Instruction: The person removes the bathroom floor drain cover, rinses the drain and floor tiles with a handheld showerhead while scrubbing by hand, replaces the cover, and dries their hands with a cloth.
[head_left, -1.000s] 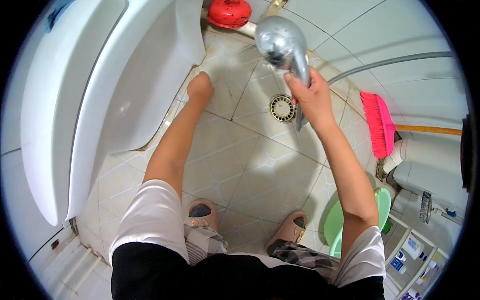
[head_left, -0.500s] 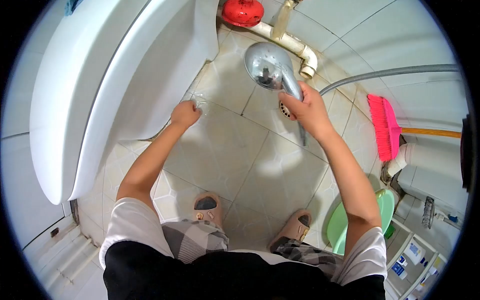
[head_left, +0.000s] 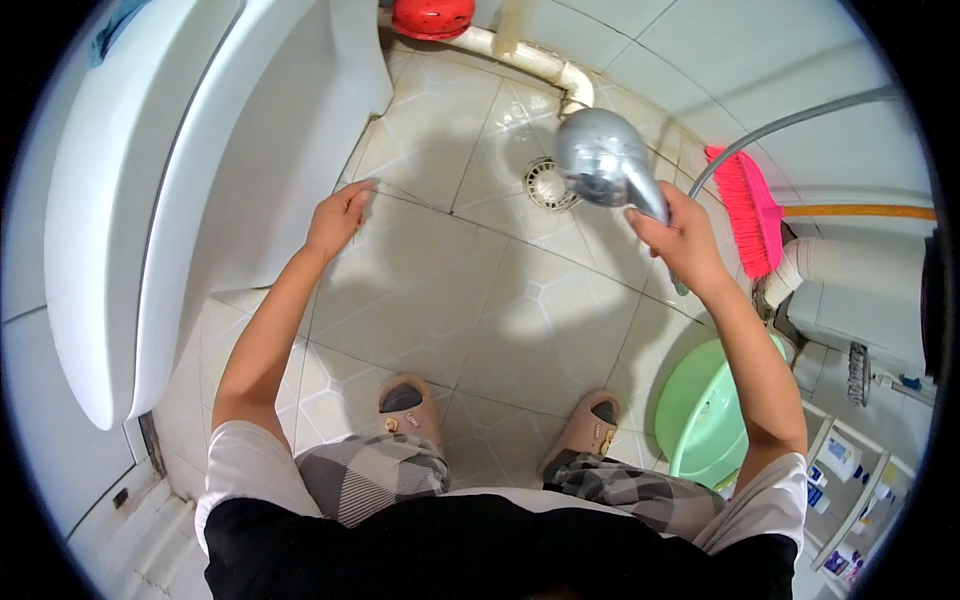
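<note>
My right hand (head_left: 682,240) is wrapped round the handle of a silver shower head (head_left: 603,158), whose grey hose (head_left: 790,122) runs off to the upper right. The head hangs just right of the round floor drain (head_left: 550,185). Over the tiles beside the white basin (head_left: 270,150), my left hand (head_left: 338,218) has its fingers slightly bent and close together, with the index finger reaching out. Nothing shows in it.
A white pipe (head_left: 530,58) and a red object (head_left: 432,17) lie at the top. On the right are a pink broom (head_left: 760,215), a green basin (head_left: 700,410) and a rack (head_left: 845,480) with bottles. Slippers (head_left: 410,405) are below.
My right hand has carried the shower head to the right, past the drain. My left hand has shifted left, its fingers now less curled. The view has shifted somewhat.
</note>
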